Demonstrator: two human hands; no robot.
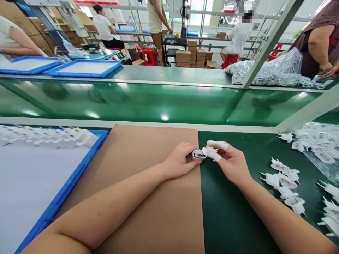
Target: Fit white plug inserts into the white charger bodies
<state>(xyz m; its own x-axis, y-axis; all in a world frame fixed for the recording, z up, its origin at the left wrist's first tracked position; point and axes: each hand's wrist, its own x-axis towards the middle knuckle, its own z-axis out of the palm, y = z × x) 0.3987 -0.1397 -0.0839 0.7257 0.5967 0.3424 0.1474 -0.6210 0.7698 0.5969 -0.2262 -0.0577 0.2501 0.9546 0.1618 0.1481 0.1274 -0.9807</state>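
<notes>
A left hand (pixel 181 160) and a right hand (pixel 234 162) are working close together over the right edge of a cardboard sheet (pixel 148 204). The left hand is clamping a white plug housing (pixel 199 155) between thumb and fingers, its oval open end showing small internal components. The right hand, wearing white finger cots (pixel 217 145) on thumb and forefinger, is bringing these tips nearly together at the housing's right end; whether they are pinching a separate part cannot be told. To the right of the hands, loose white plug pieces (pixel 286 180) with projecting pins are lying on the green worktop (pixel 230 218), and further right, others are resting on and around clear plastic film (pixel 321 167). To the left of the hands, beyond the cardboard, a blue-rimmed tray (pixel 76 176) is holding a row of white housings (pixel 53 137) along its far edge. Beyond the hands, a glossy green belt (pixel 164 102) is running crosswise.
</notes>
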